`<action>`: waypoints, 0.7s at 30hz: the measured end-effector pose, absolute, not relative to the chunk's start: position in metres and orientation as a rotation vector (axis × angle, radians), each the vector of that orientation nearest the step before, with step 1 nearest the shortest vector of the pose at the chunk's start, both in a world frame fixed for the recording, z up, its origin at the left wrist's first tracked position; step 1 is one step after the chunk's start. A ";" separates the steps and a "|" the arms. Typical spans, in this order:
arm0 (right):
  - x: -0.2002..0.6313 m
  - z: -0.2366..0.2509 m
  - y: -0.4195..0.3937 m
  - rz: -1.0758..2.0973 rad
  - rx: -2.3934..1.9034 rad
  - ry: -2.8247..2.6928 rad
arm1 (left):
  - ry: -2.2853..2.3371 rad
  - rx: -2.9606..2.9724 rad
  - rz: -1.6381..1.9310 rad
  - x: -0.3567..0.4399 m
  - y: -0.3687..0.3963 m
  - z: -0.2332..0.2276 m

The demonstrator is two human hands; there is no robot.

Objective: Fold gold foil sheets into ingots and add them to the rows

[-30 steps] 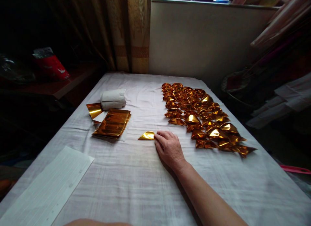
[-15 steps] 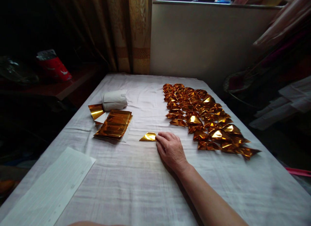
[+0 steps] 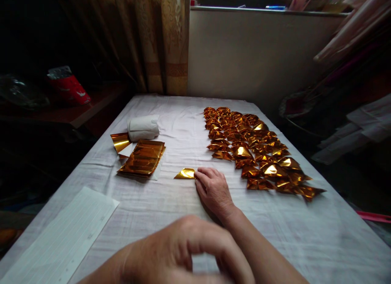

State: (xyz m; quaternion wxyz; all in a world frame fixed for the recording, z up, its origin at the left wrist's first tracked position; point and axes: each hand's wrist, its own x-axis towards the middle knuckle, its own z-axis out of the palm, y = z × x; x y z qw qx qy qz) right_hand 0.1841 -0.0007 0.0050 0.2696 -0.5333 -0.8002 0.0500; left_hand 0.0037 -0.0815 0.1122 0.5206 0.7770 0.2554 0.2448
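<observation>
My right hand (image 3: 213, 190) lies on the white cloth with its fingers pressed together on the right end of a small folded piece of gold foil paper (image 3: 185, 173). The paper is flat, with a slanted pointed left end. Close to the camera, my left hand (image 3: 183, 247) arches over the cloth, its fingers bent, with a gap between thumb and index finger. Its fingertips are blurred and partly cut off by the lower edge, so I cannot tell whether it holds anything. A stack of gold foil sheets (image 3: 143, 158) lies left of the folded paper.
Rows of puffed, folded gold foil pieces (image 3: 244, 151) cover the right side of the white cloth (image 3: 180, 117). A white roll (image 3: 143, 127) and a loose curled foil sheet (image 3: 120, 141) are behind the stack. A lined paper sheet (image 3: 70, 231) lies front left.
My left hand has come up from the lower edge into the foreground. The right hand still rests on the folded foil paper. The view has shifted slightly.
</observation>
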 end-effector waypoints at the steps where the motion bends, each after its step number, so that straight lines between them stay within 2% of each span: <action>1: 0.184 0.005 -0.001 0.131 -1.440 -2.156 | 0.723 1.969 0.612 0.006 -0.065 0.106; 4: 0.184 0.006 0.000 0.129 -1.440 -2.152 | 1.234 2.368 0.762 0.000 -0.028 0.069; 8: 0.183 0.007 0.000 0.131 -1.434 -2.147 | 1.656 2.579 0.655 -0.020 -0.006 0.022; 21: 0.184 0.007 0.001 0.126 -1.444 -2.166 | 1.707 2.658 0.534 -0.017 0.005 0.021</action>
